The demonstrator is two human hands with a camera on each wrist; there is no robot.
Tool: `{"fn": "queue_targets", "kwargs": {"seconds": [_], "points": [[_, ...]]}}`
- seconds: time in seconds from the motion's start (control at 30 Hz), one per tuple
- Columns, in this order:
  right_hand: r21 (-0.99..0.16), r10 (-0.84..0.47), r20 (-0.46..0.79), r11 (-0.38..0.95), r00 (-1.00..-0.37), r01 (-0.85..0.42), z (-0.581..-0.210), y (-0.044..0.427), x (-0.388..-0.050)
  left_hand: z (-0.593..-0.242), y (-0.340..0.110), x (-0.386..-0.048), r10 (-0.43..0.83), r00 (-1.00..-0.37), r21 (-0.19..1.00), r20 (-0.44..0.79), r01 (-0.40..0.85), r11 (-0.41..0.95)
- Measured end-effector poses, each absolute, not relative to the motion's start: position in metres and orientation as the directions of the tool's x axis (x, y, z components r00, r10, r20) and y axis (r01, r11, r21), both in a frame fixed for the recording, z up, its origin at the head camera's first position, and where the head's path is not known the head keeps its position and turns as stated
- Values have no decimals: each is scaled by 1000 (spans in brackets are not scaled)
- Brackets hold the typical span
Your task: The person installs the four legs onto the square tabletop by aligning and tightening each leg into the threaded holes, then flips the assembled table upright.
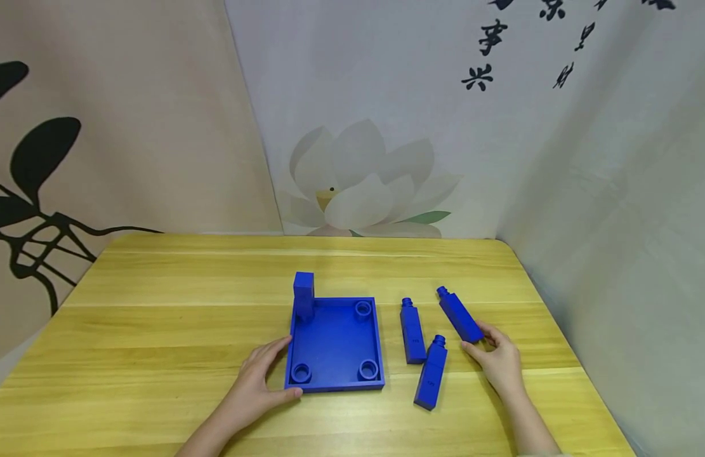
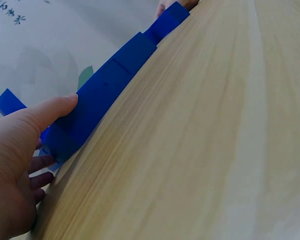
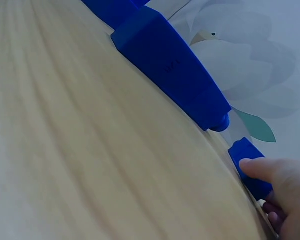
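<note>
"Left hand (image 1: 255, 384): what has it got?"

"It grips the blue tray (image 1: 332, 346) by the near left corner, thumb on the front wall, fingers along the left side."

"And where is the tray?"

"Flat on the desk (image 1: 186, 317), around the middle, well in from the far edge. An upright block (image 1: 304, 295) stands in its far left corner, and round sockets (image 1: 301, 373) fill the other three."

"Further right?"

"A lying block (image 1: 412, 333) points its neck at the desk's far edge. Just beside it, slanted, is a nearer block (image 1: 431, 377); I can't tell whether they touch."

"Right hand (image 1: 500, 362)?"

"Pinching the near end of the rightmost block (image 1: 461, 317), towards the desk's right edge."
</note>
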State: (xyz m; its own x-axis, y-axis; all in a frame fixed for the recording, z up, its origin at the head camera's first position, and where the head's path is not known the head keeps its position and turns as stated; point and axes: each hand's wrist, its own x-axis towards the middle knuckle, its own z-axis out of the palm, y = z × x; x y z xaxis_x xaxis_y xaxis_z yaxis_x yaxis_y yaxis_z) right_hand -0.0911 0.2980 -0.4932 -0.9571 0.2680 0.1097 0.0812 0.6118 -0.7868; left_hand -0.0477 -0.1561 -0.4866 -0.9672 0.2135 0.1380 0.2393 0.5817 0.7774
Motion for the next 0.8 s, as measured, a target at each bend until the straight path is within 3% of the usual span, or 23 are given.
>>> {"fn": "queue_targets", "kwargs": {"seconds": [0.4, 0.8], "points": [[-820, 366, 157, 566, -918, 86, -493, 295, -90, -487, -156, -46, 212, -970, 790, 116, 220, 573], [-961, 460, 99, 275, -883, 36, -487, 291, -91, -487, -156, -46, 205, -970, 780, 130, 228, 583]]}}
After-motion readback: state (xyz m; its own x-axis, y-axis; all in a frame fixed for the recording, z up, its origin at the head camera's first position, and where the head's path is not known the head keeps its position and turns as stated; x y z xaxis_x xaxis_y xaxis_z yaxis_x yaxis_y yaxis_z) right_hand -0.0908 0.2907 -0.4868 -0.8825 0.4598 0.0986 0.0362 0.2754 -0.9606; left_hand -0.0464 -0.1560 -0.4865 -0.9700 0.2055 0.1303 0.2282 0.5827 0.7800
